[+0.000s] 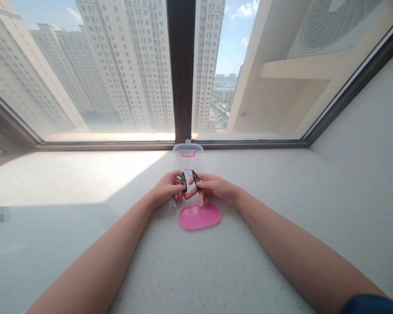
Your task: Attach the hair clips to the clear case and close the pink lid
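My left hand (169, 187) pinches a black snap hair clip (184, 182) between thumb and fingers. A second black snap hair clip (196, 179) is held upright and slightly tilted in my right hand (215, 187). The two clips are close together but apart. Just below my hands a pink oval tray (199, 216) lies on the white sill. Behind them stands a clear plastic case (187, 149) with a pink handle. Its lower part is partly hidden by my hands, and small dark items near it are too small to make out.
The white speckled sill (170, 270) runs up to a large window with a dark frame (183, 69). A white wall (373, 152) rises on the right. Sunlight falls across the sill's left side.
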A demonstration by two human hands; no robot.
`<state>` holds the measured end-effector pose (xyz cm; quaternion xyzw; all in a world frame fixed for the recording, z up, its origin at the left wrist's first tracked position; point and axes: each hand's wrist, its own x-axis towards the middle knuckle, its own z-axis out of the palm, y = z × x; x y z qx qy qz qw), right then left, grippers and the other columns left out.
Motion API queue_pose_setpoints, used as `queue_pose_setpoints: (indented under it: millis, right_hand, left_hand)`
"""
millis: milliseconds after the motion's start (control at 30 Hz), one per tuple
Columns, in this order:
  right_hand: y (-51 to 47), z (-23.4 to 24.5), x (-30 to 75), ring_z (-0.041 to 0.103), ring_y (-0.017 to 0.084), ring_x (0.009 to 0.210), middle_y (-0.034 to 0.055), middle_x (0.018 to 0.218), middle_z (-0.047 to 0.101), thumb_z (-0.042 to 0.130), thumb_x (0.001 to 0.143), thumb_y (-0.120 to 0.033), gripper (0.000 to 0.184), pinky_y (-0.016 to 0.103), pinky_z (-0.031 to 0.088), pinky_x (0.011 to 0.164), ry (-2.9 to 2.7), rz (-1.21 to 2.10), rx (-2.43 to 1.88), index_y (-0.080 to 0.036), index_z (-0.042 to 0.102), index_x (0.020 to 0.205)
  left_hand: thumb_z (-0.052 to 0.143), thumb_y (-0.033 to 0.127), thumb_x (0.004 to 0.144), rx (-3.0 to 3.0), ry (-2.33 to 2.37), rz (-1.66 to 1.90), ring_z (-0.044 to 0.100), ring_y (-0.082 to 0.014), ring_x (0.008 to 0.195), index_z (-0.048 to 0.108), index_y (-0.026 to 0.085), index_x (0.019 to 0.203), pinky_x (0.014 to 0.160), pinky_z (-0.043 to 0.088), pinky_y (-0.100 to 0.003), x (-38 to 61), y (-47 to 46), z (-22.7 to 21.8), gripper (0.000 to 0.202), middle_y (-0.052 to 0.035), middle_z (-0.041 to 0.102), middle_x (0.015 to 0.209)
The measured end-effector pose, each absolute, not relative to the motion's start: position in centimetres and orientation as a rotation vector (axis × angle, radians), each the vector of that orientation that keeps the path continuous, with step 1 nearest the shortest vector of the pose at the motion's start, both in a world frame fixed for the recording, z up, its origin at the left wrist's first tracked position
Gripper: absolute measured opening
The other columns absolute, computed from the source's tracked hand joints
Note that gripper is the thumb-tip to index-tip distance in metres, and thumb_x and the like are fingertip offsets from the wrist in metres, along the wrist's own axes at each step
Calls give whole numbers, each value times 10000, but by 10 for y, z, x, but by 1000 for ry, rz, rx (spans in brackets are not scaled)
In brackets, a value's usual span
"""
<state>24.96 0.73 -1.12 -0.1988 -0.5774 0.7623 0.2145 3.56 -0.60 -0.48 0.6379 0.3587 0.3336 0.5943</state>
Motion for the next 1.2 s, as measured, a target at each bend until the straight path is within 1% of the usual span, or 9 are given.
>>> queue_pose_setpoints:
  millis: [100, 200, 333, 400, 500, 667, 767, 900, 1200]
  right_hand:
    - [9, -13, 250, 670, 151, 653, 152, 1007, 690, 610, 839, -375, 299, 213, 422, 522, -1642, 2052, -530, -129, 571, 1004]
    - [10, -16, 250, 639, 150, 761, 124, 948, 678, 649, 817, -353, 301, 224, 444, 607, -1697, 1952, -513, -91, 668, 966]
    - [11, -19, 250, 514, 81, 624, 47, 823, 640, 685, 787, -297, 257, 212, 405, 584, -1659, 1853, -529, -120, 711, 971]
    - [11, -19, 249, 465, 65, 583, 36, 805, 631, 684, 782, -274, 259, 202, 379, 551, -1700, 1820, -567, -120, 713, 988]
    - [11, -20, 248, 492, 81, 609, 39, 802, 639, 707, 740, -252, 283, 208, 403, 556, -1694, 1822, -620, -118, 712, 989]
    - [12, -23, 246, 544, 96, 558, 23, 683, 625, 713, 677, -216, 188, 229, 458, 547, -1550, 1872, -673, -104, 698, 828]
    - [11, -24, 244, 521, 82, 477, 12, 635, 618, 680, 681, -200, 138, 216, 440, 486, -1568, 1832, -693, -100, 678, 775]
    - [8, -20, 243, 456, 55, 403, 34, 687, 667, 633, 713, -198, 138, 197, 385, 405, -1698, 1749, -709, -94, 672, 796]
    - [7, -20, 238, 555, 85, 469, 45, 750, 691, 653, 734, -229, 151, 202, 451, 437, -1725, 1720, -810, -118, 621, 831]
  left_hand:
    - [649, 229, 693, 1477, 839, 780, 603, -138, 421, 460, 162, 869, 379, 384, -169, 36, -6, -4, 267, 24, 608, 532]
    - [661, 234, 686, 1465, 835, 776, 607, -136, 423, 456, 163, 856, 386, 386, -169, 35, -6, -4, 276, 16, 624, 551]
    - [659, 236, 699, 1450, 837, 766, 609, -133, 423, 457, 161, 862, 413, 406, -178, 35, -7, -3, 271, 11, 633, 541]
    - [663, 236, 696, 1448, 840, 768, 610, -135, 424, 462, 159, 869, 412, 406, -178, 35, -7, -3, 276, 13, 628, 530]
    - [673, 233, 682, 1442, 838, 775, 605, -130, 418, 475, 155, 866, 421, 420, -185, 35, -8, -2, 282, 19, 621, 527]
    - [679, 235, 681, 1445, 841, 771, 609, -129, 423, 486, 150, 873, 428, 428, -188, 35, -7, -3, 285, 12, 631, 553]
    - [669, 231, 699, 1463, 838, 766, 604, -125, 420, 482, 151, 892, 424, 421, -184, 35, -7, -5, 280, 8, 637, 561]
    - [647, 230, 729, 1493, 835, 753, 607, -128, 430, 470, 154, 915, 403, 399, -172, 34, -5, -7, 268, 3, 642, 570]
    - [650, 229, 732, 1517, 845, 732, 615, -135, 460, 472, 153, 927, 410, 409, -174, 33, -5, -8, 275, 1, 639, 578]
